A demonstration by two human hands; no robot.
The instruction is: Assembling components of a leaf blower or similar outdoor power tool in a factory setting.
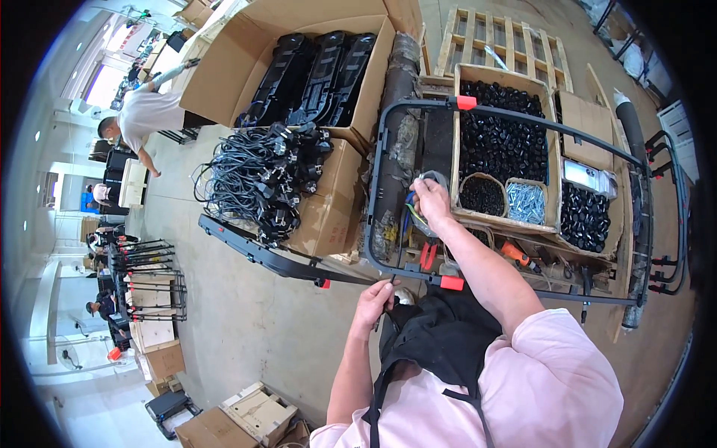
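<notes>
A black tubular frame (375,179) with red end pieces lies across the bench in front of me. My right hand (432,200) is closed at the frame's left part, pinching the end of a cable with blue and yellow-green wires (409,205). A grey round thing sits just behind those fingers, partly hidden. Lower and to the left, my left hand (375,302) is closed on a thin black cable (395,275), beside the frame's near left corner. Red handles (428,255) of a tool show between the hands.
A wooden tray (552,201) holds black caps and screws (525,203). Left stand a carton (358,127) of black housings and a pile of plug cables (261,179). A second black frame (261,257) leans below. An orange power tool (517,252) lies right. A person (146,119) stands farther left.
</notes>
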